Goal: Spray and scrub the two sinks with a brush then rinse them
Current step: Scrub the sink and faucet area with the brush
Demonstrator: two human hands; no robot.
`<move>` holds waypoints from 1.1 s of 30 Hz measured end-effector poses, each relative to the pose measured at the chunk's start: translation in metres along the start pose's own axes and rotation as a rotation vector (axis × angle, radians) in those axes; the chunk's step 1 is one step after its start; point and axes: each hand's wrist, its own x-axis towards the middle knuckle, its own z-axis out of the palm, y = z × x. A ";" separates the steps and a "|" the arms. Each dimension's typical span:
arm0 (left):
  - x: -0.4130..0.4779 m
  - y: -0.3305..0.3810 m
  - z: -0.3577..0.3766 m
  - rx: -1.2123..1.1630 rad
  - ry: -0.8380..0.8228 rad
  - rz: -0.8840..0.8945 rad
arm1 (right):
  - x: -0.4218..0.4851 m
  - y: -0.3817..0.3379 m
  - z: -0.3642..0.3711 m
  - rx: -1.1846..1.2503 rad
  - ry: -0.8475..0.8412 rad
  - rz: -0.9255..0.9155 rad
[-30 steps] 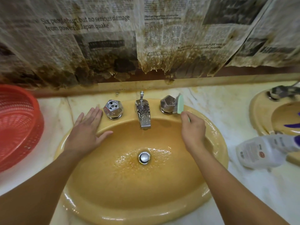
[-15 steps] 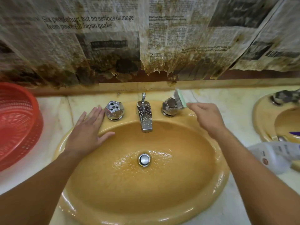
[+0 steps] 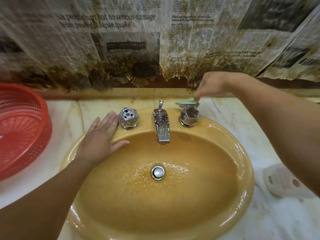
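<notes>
A wet yellow oval sink (image 3: pixel 245 163) fills the middle of the view, with a chrome drain (image 3: pixel 157 172) at its bottom. A chrome faucet (image 3: pixel 161 126) stands at the back between a left knob (image 3: pixel 128 117) and a right knob (image 3: pixel 189 116). My left hand (image 3: pixel 100 139) rests flat on the rim beside the left knob. My right hand (image 3: pixel 210 86) reaches behind the right knob and grips a small green brush (image 3: pixel 186 101), its bristles against the back of that knob. The second sink is out of view.
A red plastic basket (image 3: pixel 20 129) stands on the marble counter (image 3: pixel 280 220) at the left. A white spray bottle (image 3: pixel 284 181) lies on its side at the right, partly behind my right forearm. Stained newspaper (image 3: pixel 121 40) covers the wall behind.
My right hand carried the brush from the right side of the right knob up and around to behind it. The view shifted right-to-left, dropping the second sink. My left hand stayed put.
</notes>
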 end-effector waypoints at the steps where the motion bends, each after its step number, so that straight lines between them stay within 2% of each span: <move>1: 0.000 0.000 0.000 -0.003 -0.001 -0.002 | 0.003 -0.011 -0.004 -0.085 -0.017 -0.007; 5: 0.001 0.001 -0.002 -0.012 -0.009 -0.008 | 0.011 -0.056 -0.013 -0.324 -0.101 -0.051; 9: 0.001 0.000 -0.001 -0.024 -0.011 -0.006 | 0.005 -0.085 -0.012 -0.593 -0.104 0.027; 12: 0.001 -0.001 0.000 -0.031 -0.009 -0.004 | -0.001 -0.087 -0.014 -0.511 -0.175 -0.028; 26: 0.002 0.000 -0.001 -0.036 -0.004 -0.004 | -0.040 -0.090 0.016 -0.648 -0.001 -0.156; 29: 0.001 0.000 -0.001 -0.027 -0.006 -0.004 | -0.041 -0.091 0.013 -0.669 -0.031 -0.137; 33: 0.002 0.001 -0.001 -0.023 -0.004 -0.005 | -0.030 -0.092 0.006 -0.730 0.067 -0.133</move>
